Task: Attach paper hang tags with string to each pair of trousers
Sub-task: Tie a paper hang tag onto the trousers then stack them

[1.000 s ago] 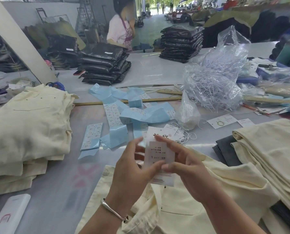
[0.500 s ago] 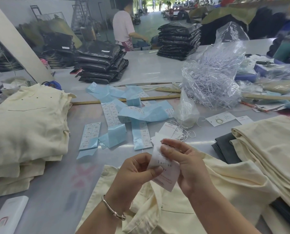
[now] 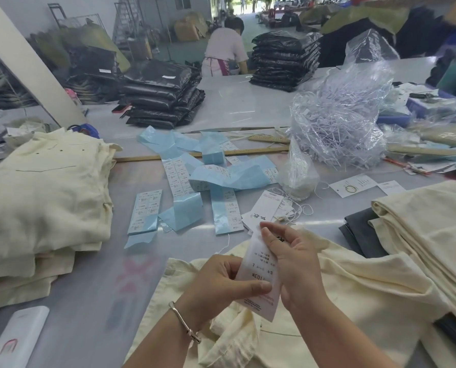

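Observation:
A white paper hang tag (image 3: pixel 258 272) with printed text is held over a cream pair of trousers (image 3: pixel 354 301) lying at the table's near edge. My left hand (image 3: pixel 221 285), with a silver bracelet on its wrist, pinches the tag's lower left side. My right hand (image 3: pixel 290 258) grips its upper right edge. More white hang tags with string (image 3: pixel 269 205) lie just beyond my hands. A clear bag of white strings (image 3: pixel 298 176) stands behind them.
Folded cream trousers are stacked at the left (image 3: pixel 41 203) and right (image 3: pixel 428 235). Blue sticker strips (image 3: pixel 216 179) litter the table's middle. A large plastic bag of fasteners (image 3: pixel 346 123), a wooden ruler (image 3: pixel 248 152), black packed stacks (image 3: pixel 163 99) and a person (image 3: pixel 224 51) lie beyond.
The tag has tilted and dropped lower toward the trousers. My right hand has shifted onto its upper edge, and my left hand now pinches its lower side.

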A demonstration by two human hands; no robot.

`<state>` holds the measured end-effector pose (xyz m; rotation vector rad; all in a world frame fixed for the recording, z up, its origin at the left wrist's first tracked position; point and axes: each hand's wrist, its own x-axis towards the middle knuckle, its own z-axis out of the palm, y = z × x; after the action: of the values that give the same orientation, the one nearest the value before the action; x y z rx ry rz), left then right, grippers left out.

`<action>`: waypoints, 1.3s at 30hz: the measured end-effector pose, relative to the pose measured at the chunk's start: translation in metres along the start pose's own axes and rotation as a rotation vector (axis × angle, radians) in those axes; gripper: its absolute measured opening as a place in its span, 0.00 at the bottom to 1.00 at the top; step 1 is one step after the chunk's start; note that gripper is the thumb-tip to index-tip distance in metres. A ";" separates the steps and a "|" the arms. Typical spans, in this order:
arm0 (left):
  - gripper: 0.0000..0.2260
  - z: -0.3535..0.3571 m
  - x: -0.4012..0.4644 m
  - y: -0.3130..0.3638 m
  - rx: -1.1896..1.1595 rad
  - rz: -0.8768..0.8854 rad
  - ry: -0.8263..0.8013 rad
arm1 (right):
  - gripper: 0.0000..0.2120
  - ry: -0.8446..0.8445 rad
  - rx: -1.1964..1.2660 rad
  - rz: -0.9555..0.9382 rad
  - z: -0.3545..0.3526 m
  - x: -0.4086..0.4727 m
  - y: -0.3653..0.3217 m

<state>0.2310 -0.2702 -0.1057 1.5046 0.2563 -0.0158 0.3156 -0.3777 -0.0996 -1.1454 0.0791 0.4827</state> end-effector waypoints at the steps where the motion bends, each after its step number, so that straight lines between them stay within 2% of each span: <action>1: 0.12 -0.001 -0.001 -0.003 -0.014 -0.010 -0.011 | 0.03 0.009 0.001 0.012 0.000 0.001 0.003; 8: 0.15 -0.011 0.003 -0.017 -0.134 -0.007 -0.073 | 0.05 -0.043 0.113 0.233 0.002 0.008 0.023; 10: 0.16 -0.015 0.007 -0.020 -0.117 -0.045 -0.092 | 0.05 -0.020 0.085 0.208 0.000 0.012 0.028; 13: 0.16 -0.024 0.011 -0.030 -0.054 -0.171 -0.102 | 0.06 0.024 -0.207 -0.019 -0.008 0.024 0.033; 15: 0.15 -0.029 0.017 -0.039 -0.005 -0.230 -0.068 | 0.08 -0.085 -0.390 -0.122 -0.008 0.031 0.037; 18: 0.10 -0.038 0.029 -0.050 -0.147 -0.232 0.184 | 0.10 -0.283 -0.506 -0.118 -0.002 0.042 0.052; 20: 0.07 -0.051 0.035 -0.056 -0.228 -0.241 0.376 | 0.10 -0.233 -0.621 -0.232 -0.001 0.062 0.063; 22: 0.05 -0.071 0.034 -0.065 -0.172 -0.242 0.559 | 0.10 -0.145 -0.872 -0.371 -0.004 0.090 0.071; 24: 0.12 -0.092 0.029 -0.070 -0.114 -0.249 0.719 | 0.10 -0.191 -1.180 -0.420 -0.002 0.116 0.079; 27: 0.19 -0.116 0.016 -0.073 -0.092 -0.271 0.850 | 0.13 -0.434 -1.474 -0.355 0.013 0.143 0.097; 29: 0.20 -0.129 0.009 -0.077 -0.110 -0.287 0.872 | 0.14 -0.549 -1.639 -0.364 0.025 0.154 0.108; 32: 0.24 -0.138 0.001 -0.082 -0.142 -0.300 0.847 | 0.08 -0.590 -1.776 -0.423 0.033 0.161 0.118; 36: 0.16 -0.145 -0.003 -0.088 -0.209 -0.279 0.764 | 0.05 -0.610 -1.823 -0.401 0.038 0.164 0.124; 39: 0.12 -0.150 -0.004 -0.089 -0.209 -0.284 0.708 | 0.08 -0.631 -2.034 -0.493 0.044 0.162 0.127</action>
<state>0.1886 -0.1290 -0.1993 1.2084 1.0071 0.3131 0.4013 -0.2442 -0.2385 -2.7506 -1.5397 0.3472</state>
